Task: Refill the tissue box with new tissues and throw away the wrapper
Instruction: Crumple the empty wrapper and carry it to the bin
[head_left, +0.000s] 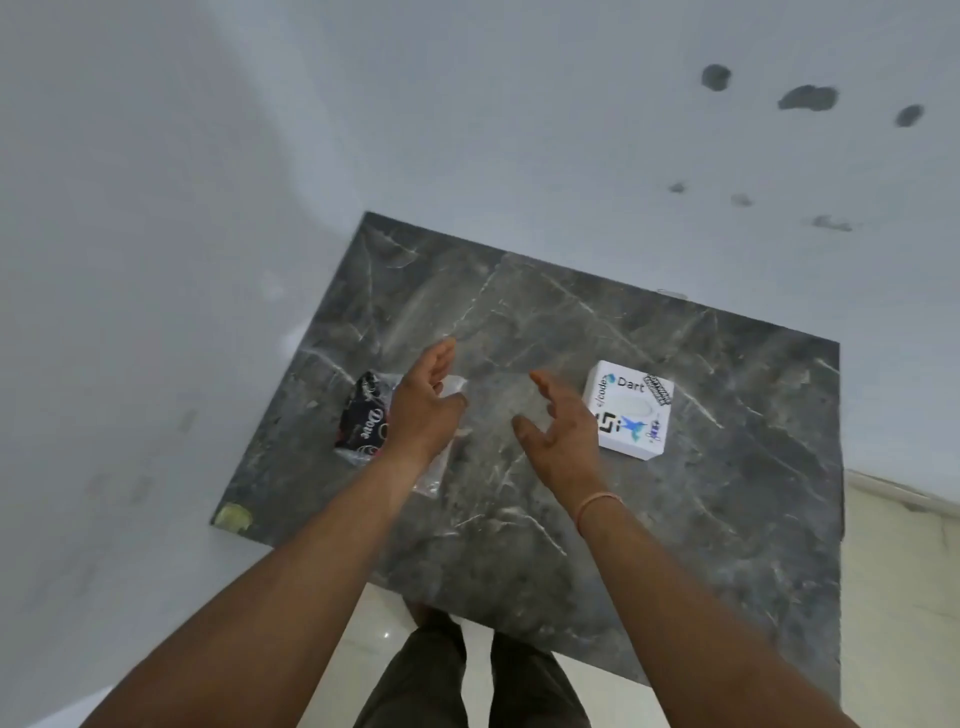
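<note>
**Both hands open over the marble top, wrapper on the left, box on the right**

The person's left hand hovers over a crumpled clear plastic wrapper with a black printed panel, which lies on the left part of the dark grey veined marble tabletop. Its fingers are loosely spread and pinch nothing, though the film partly hides beneath the palm, so whether skin touches it is hard to tell. The right hand, a thin pink band on its wrist, is open too, with the fingers curled apart and empty, just beside the square white tissue box covered in stickers.

The box sits flat with its oval top slot upward (no tissue is visibly poking out, though the frame is soft). No loose stack of tissues shows on the table, so the refill is probably done and the wrapper is likely what remains.

To do that well, gather the whole film into one closed fist, including the clear tail trailing towards the near edge, so nothing slides off the slick stone. Leave the box where it stands.
</note>
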